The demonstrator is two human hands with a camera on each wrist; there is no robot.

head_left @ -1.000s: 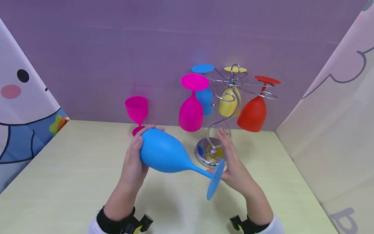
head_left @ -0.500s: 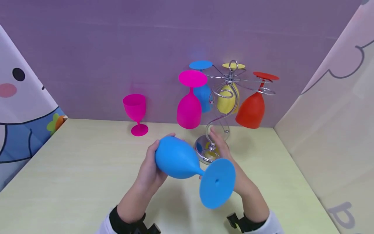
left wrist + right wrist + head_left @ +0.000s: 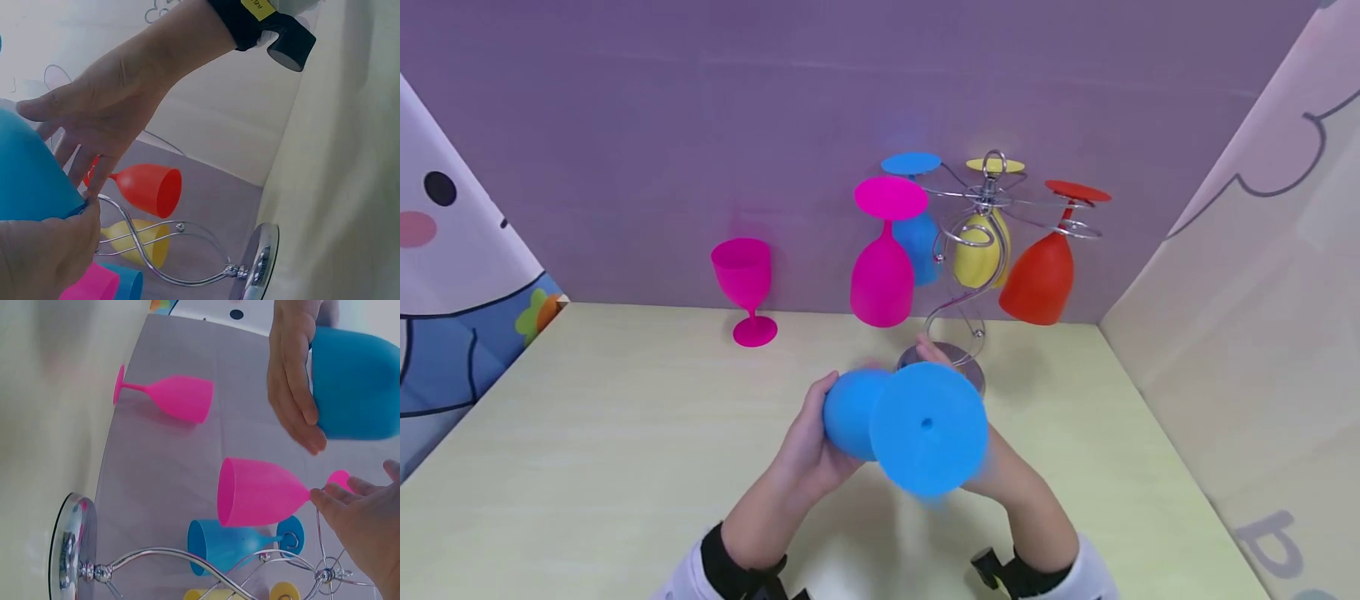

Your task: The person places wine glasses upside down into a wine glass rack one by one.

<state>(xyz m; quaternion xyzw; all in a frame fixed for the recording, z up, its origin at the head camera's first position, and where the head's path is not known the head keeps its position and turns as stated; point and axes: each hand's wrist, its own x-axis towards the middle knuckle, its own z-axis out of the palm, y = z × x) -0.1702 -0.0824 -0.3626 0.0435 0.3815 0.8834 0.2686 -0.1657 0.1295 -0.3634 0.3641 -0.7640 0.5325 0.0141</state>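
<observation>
My left hand (image 3: 812, 454) grips the bowl of a blue goblet (image 3: 928, 429), its fingers curled around the mouth end. The goblet is tilted, its round foot facing the head camera and covering the stem. My right hand (image 3: 103, 119) is beside the goblet, fingers straight and spread, as both wrist views show; the foot hides much of it in the head view. Behind the hands stands a chrome goblet rack (image 3: 988, 197). Upside down on it hang a pink goblet (image 3: 882, 279), another blue goblet (image 3: 917, 250), a yellow goblet (image 3: 976, 258) and a red goblet (image 3: 1037, 279).
A second pink goblet (image 3: 742, 275) stands upright on the pale tabletop (image 3: 625, 433), left of the rack, near the purple back wall (image 3: 662, 142). Printed side panels border the table at left and right. The rack's round base (image 3: 78, 544) sits just beyond the hands.
Both hands have drawn closer together. The left hand has carried the blue goblet rightward and turned its foot toward the head camera. The rack and hanging goblets have stayed put.
</observation>
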